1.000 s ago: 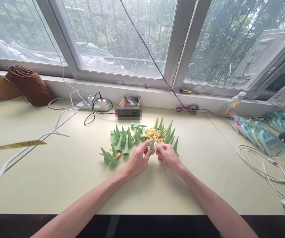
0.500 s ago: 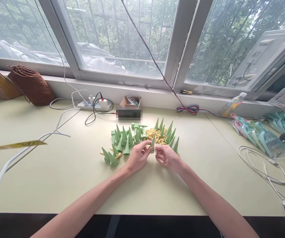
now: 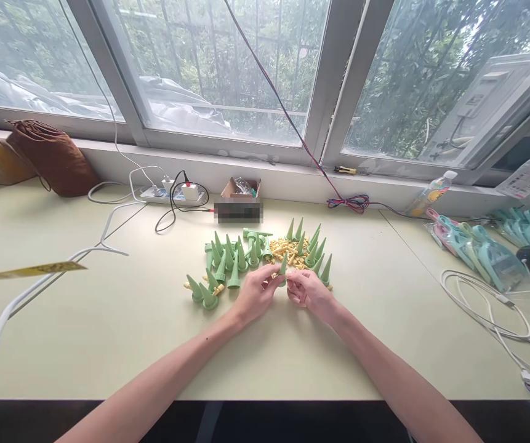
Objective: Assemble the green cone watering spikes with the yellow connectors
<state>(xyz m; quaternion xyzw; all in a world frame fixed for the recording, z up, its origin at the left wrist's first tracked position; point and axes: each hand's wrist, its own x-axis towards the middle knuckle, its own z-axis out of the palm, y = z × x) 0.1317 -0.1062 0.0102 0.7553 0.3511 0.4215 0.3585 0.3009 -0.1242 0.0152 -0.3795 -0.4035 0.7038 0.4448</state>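
My left hand (image 3: 259,288) is closed around the base of a green cone-shaped watering spike (image 3: 284,264), its tip pointing up. From the right, my right hand (image 3: 308,289) pinches against the side of that spike. A small yellow valve piece seems to be between its fingertips, mostly hidden by them. Behind the hands lies a pile of small yellow valves (image 3: 281,251), with more green spikes (image 3: 324,271) standing around it on the right. To the left stand several other spikes (image 3: 234,274). Nearer me is a small group of spikes (image 3: 209,298) with yellow valves fitted at their sides.
At the back are a small cardboard box (image 3: 246,186), a power strip (image 3: 154,194) with cables and a brown drawstring bag (image 3: 55,159). Bagged teal and pink items (image 3: 490,252), a bottle (image 3: 433,194) and a coiled white cable (image 3: 490,307) lie on the right.
The view has shifted slightly. Both hands keep their grip on the spike, and my right fingertips sit a touch closer to its side.
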